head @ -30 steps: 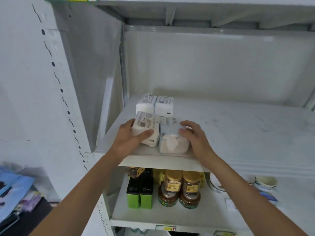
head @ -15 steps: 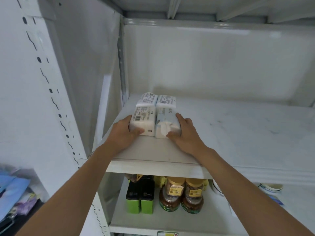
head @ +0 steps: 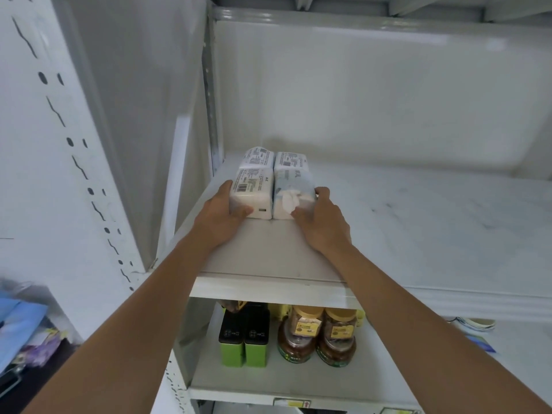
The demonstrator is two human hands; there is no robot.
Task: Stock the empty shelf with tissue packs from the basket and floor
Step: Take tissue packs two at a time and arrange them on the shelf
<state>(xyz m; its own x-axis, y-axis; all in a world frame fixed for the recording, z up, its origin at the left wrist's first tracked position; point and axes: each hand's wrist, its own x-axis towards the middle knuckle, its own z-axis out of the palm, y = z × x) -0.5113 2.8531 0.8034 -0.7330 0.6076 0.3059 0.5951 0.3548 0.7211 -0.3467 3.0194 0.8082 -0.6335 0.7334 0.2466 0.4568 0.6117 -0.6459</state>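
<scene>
White shelf (head: 418,222): left hand (head: 222,218) clamped on left tissue pack (head: 252,195), right hand (head: 321,224) on right tissue pack (head: 294,194).

Left hand (head: 222,215), right hand (head: 321,222) clasp front tissue packs (head: 271,195) on shelf (head: 418,222).

Tissue packs (head: 270,186) in glossy, crinkled plastic film sit on a shelf (head: 418,222) of white-painted metal, smooth with a dull sheen and faint scuffs; below, clear jars (head: 316,336) and glossy green tins (head: 243,339).
</scene>
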